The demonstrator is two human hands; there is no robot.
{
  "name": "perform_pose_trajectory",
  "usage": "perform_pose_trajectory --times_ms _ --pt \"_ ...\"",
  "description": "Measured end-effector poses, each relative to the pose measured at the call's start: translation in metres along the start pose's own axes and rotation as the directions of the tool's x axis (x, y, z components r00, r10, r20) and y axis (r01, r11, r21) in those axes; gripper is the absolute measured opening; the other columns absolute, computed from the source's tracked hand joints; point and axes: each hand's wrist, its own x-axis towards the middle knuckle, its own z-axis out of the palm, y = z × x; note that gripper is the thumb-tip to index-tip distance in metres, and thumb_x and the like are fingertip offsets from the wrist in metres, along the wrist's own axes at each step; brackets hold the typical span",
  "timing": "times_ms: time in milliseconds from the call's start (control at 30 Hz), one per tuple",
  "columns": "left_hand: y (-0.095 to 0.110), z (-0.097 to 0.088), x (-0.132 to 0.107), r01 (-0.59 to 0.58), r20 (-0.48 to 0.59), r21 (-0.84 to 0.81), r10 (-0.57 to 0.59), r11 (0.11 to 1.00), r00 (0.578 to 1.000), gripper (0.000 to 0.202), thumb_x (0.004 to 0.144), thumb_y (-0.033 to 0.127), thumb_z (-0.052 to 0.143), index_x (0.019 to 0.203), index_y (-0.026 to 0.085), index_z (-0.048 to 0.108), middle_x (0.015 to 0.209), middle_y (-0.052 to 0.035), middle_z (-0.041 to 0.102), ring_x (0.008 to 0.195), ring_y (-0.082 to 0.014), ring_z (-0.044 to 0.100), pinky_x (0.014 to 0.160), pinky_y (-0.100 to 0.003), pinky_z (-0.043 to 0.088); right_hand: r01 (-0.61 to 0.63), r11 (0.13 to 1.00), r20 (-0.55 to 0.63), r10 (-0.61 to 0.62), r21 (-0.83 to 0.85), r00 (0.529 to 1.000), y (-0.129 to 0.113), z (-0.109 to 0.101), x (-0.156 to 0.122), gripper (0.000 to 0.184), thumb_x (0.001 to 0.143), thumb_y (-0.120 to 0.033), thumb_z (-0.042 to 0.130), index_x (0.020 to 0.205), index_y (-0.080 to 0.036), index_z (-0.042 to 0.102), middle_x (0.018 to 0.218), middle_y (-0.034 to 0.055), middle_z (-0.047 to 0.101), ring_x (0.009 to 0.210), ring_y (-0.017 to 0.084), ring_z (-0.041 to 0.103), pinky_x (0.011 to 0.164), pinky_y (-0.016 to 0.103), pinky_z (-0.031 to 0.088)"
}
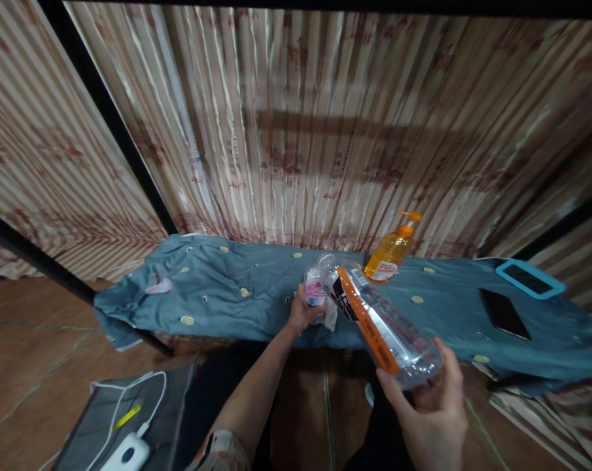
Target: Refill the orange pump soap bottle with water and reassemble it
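My right hand (430, 415) grips the base end of a large clear plastic bottle (374, 320) with an orange, black and silver label. The bottle is tilted, its narrow end pointing up and left. My left hand (301, 313) is closed around a smaller clear container (315, 291) with a pink and white label. The bottle's narrow end overlaps this container; whether they touch I cannot tell. A whitish, crumpled piece (331, 315) hangs just below, beside my left fingers. Behind the bottle stands an orange pump bottle (388, 254) with amber liquid.
A blue-green patterned cloth (256, 307) covers the narrow bench. At right lie a dark phone (504, 314) and a blue-framed tablet (531, 279). A pale scrap (159, 286) is at left. A white device (127, 453) with a cable rests on a grey surface.
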Motion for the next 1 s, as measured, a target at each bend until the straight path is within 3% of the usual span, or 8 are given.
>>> perform_pose_trajectory --times_ms 133,300,467,633,800,1000 --pt "-0.005 0.001 -0.002 -0.007 0.016 -0.012 0.007 1.000 1.000 0.061 0.057 0.018 0.095 0.104 0.023 0.056 0.094 0.0024 0.069 0.089 -0.0201 0.067 0.082 -0.031 0.053 0.087 0.991 0.017 -0.085 -0.106 0.996 0.012 -0.013 0.004 0.110 0.062 -0.042 0.097 0.157 -0.017 0.049 0.134 0.0207 0.066 0.099 0.028 0.074 0.075 0.037 0.065" --pt "-0.012 0.002 -0.003 -0.061 0.034 -0.039 0.063 0.997 0.997 0.059 0.060 0.019 0.095 0.105 0.022 0.056 0.096 0.0013 0.067 0.094 -0.0222 0.066 0.087 -0.034 0.054 0.029 0.973 0.010 -0.027 -0.227 1.000 0.013 -0.027 0.001 0.107 0.066 -0.049 0.095 0.158 -0.021 0.047 0.149 0.0171 0.058 0.119 0.033 0.068 0.095 0.047 0.063" --pt "-0.012 0.002 -0.001 -0.069 0.059 -0.100 0.075 0.993 0.995 0.063 0.062 0.036 0.098 0.106 0.022 0.055 0.098 -0.0005 0.066 0.094 -0.0229 0.066 0.087 -0.037 0.055 -0.006 0.957 -0.011 0.003 -0.290 1.000 0.002 -0.024 -0.002 0.108 0.064 -0.056 0.094 0.156 -0.021 0.049 0.148 0.0160 0.058 0.125 0.037 0.066 0.100 0.051 0.061" --pt "-0.013 -0.001 0.000 -0.077 0.096 -0.167 0.094 0.983 0.991 0.068 0.063 0.052 0.099 0.108 0.024 0.056 0.103 -0.0043 0.068 0.097 -0.0254 0.066 0.089 -0.039 0.055 -0.018 0.956 -0.037 0.007 -0.294 0.999 -0.004 -0.019 -0.001 0.108 0.062 -0.058 0.093 0.153 -0.018 0.051 0.143 0.0161 0.063 0.121 0.035 0.068 0.098 0.047 0.062" --pt "-0.022 -0.005 0.003 -0.109 0.174 -0.233 0.152 0.966 0.973 0.080 0.066 0.073 0.090 0.117 0.021 0.057 0.112 -0.0079 0.067 0.106 -0.0270 0.065 0.097 -0.041 0.054 -0.014 0.941 -0.019 0.008 -0.337 1.000 0.006 -0.030 0.003 0.101 0.064 -0.058 0.091 0.150 -0.020 0.054 0.145 0.0117 0.062 0.126 0.035 0.065 0.099 0.042 0.061" --pt "-0.029 -0.008 0.006 -0.114 0.212 -0.165 0.148 0.980 0.966 0.087 0.066 0.082 0.085 0.121 0.020 0.059 0.115 -0.0108 0.065 0.109 -0.0307 0.063 0.102 -0.046 0.051 -0.055 0.923 -0.003 0.058 -0.381 0.998 0.007 -0.039 0.003 0.099 0.069 -0.060 0.087 0.153 -0.023 0.051 0.154 0.0093 0.056 0.137 0.038 0.057 0.107 0.044 0.057"
